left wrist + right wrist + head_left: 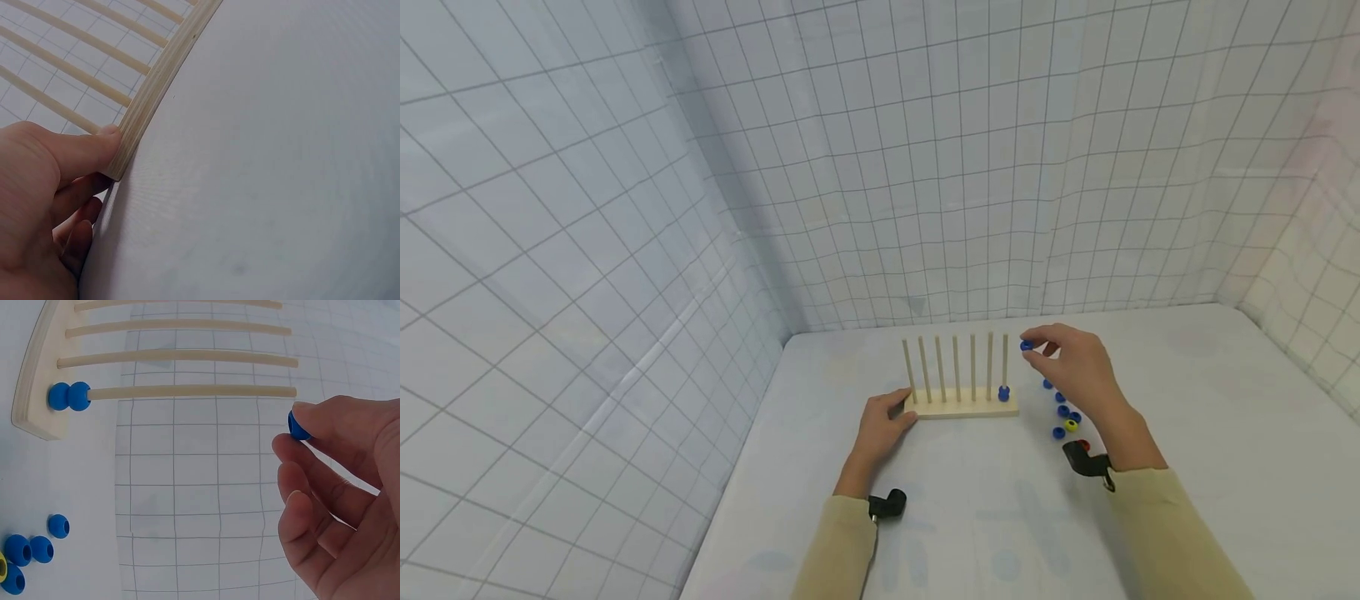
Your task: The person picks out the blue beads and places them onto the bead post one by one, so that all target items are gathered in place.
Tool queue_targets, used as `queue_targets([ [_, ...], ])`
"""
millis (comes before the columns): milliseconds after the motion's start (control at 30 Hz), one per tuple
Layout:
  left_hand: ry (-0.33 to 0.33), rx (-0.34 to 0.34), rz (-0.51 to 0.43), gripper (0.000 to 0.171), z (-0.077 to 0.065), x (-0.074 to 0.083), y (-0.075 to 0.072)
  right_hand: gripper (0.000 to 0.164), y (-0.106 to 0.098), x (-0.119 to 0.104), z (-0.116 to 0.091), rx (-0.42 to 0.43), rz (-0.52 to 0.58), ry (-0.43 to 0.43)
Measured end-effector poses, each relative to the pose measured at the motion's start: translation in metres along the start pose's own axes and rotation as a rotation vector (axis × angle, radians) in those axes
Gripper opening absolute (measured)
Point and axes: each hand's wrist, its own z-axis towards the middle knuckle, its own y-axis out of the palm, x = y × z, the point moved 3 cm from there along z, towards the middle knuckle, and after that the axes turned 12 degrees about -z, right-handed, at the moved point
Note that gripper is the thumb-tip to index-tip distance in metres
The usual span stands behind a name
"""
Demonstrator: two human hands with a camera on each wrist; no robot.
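Observation:
A pale wooden base (958, 410) with several upright rods stands on the table. Two blue beads (70, 396) sit stacked at the foot of its rightmost rod (194, 392). My left hand (880, 429) grips the base's left end, thumb on top, as the left wrist view shows. Between thumb and forefinger my right hand (1075, 367) pinches a blue bead (298, 427). That bead is near the tip of the rightmost rod, just to its right and apart from it. The bead's hole shows in the right wrist view.
Right of the base lie several loose blue beads (1058, 432), a yellow bead (1071, 426) and a red bead (1084, 445), partly hidden by the right wrist's black camera (1086, 461). White grid-patterned sheets (925, 167) hang behind the table and at its sides.

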Motion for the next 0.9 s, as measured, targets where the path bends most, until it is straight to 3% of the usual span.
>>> queue_targets([
  [333,0.041,0.008,0.009,0.046,-0.001,-0.001,0.000,0.024,0.002,-0.011,0.007,0.035,0.038,-0.021],
  [900,0.030,0.007,0.015,0.046,-0.004,0.002,-0.001,0.026,0.012,-0.017,0.016,0.097,0.073,-0.019],
])
